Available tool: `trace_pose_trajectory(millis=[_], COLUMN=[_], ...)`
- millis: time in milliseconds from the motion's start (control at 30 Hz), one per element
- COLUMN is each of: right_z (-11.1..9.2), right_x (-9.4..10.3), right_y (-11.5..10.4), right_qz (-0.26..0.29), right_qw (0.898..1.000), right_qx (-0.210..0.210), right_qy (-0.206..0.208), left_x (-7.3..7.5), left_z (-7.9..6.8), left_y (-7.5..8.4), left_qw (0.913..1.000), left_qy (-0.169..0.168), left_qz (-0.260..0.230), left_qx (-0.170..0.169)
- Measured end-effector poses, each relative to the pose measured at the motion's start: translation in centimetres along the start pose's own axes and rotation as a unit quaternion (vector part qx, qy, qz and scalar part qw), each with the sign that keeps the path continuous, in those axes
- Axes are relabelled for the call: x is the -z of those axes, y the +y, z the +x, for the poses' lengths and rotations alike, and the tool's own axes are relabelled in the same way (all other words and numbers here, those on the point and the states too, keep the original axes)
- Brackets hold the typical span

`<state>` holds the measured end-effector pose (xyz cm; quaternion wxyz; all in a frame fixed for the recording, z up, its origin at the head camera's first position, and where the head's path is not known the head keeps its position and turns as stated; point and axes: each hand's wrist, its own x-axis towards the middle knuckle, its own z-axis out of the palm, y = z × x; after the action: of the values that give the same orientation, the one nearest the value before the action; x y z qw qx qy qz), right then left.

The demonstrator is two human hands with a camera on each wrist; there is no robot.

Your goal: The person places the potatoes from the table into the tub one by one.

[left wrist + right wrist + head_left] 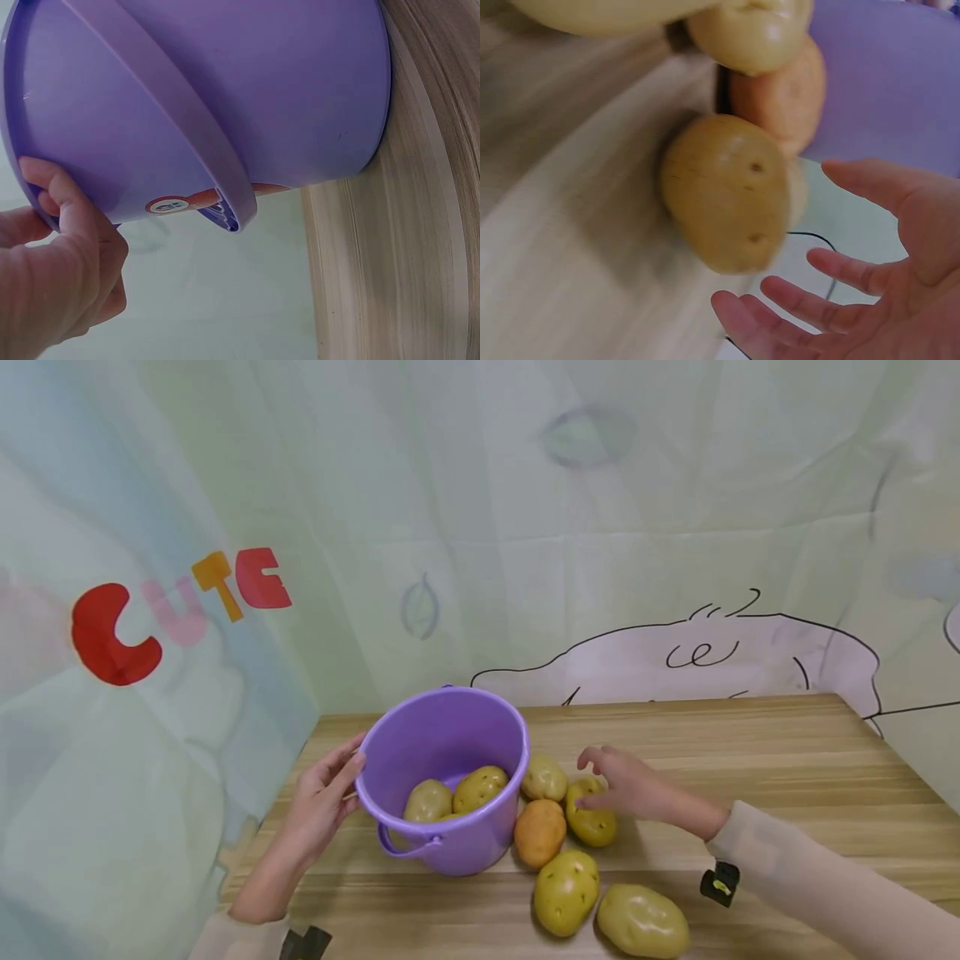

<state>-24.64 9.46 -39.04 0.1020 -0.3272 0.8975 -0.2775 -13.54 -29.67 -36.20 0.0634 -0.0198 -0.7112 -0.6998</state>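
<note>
A purple bucket point(480, 842) tilts toward me on the wooden table. My left hand point(318, 797) holds its rim at the left side, fingers bent over the edge in the left wrist view. Inside lie a pale potato point(429, 800) and a yellow potato point(480, 788), with part of another below them. My right hand point(630, 787) hovers, fingers spread, over a yellow potato point(724, 191) right of the bucket. That hand holds nothing. Against the bucket's right side are an orange-brown potato point(540, 833) and a pale potato point(543, 778).
Closer to me lie a yellow potato point(567, 893) and a large pale potato point(643, 922). The bucket's handle point(180, 112) hangs down along its outside. Behind the wooden table point(750, 760) hangs a printed curtain point(487, 527), which also runs along the left side.
</note>
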Motion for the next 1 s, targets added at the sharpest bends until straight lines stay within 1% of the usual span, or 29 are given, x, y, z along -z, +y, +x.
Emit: trace_pose_trajectory(millis=[233,500,867,1000], right_z=[-0.6,-0.9,-0.8,-0.7], right_x=[-1.3,-2.3,-2.8,-2.9], right_y=[0.3,0.9,1.2,1.1], right_qz=[0.002,-0.021,-0.010,-0.006], right_qw=[0.999,0.999,1.000,0.999], right_qx=[-0.035,-0.010,-0.016,-0.031], right_qy=[0.004,0.024,0.019,0.017], left_x=[-0.2,-0.3,-0.2,-0.2], left_z=[0.1,0.1,0.1,0.0], left_y=[0.1,0.2,0.1,0.0], left_qw=[1.0000,1.0000,1.0000,1.0000], left_qy=[0.001,0.001,0.005,0.007], left_qz=[-0.002,-0.005,-0.003,-0.003], left_qx=[0.002,0.001,0.001,0.000])
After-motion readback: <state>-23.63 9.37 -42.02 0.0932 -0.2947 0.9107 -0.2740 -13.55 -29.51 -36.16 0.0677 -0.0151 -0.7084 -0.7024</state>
